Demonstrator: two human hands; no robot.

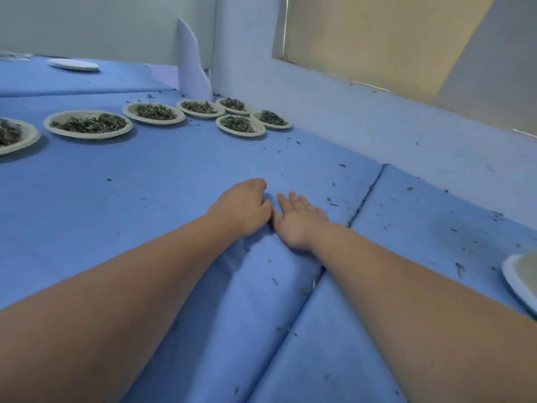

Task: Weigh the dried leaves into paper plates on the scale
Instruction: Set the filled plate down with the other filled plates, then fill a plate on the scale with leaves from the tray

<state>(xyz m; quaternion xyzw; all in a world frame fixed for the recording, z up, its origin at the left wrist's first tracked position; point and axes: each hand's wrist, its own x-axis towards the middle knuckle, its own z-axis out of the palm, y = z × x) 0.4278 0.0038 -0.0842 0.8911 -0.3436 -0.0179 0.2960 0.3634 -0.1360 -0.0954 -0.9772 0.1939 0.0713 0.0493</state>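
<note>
Both my arms reach out over the blue cloth (145,199). My left hand (244,206) lies knuckles up with its fingers curled under; what they touch is hidden. Beside it, touching it, my right hand (296,218) lies flat on the cloth with straight fingers. Several paper plates of dried leaves stand in a row at the far left, among them a large plate (88,124), a second plate (154,113) and a small plate (241,125). No scale is in view.
An empty white plate (74,64) lies far back left. Another plate's rim (520,282) shows at the right edge. A white paper sheet (193,65) stands against the corner. The wall (377,117) runs along the right. Leaf crumbs dot the cloth, which has a fold (363,199).
</note>
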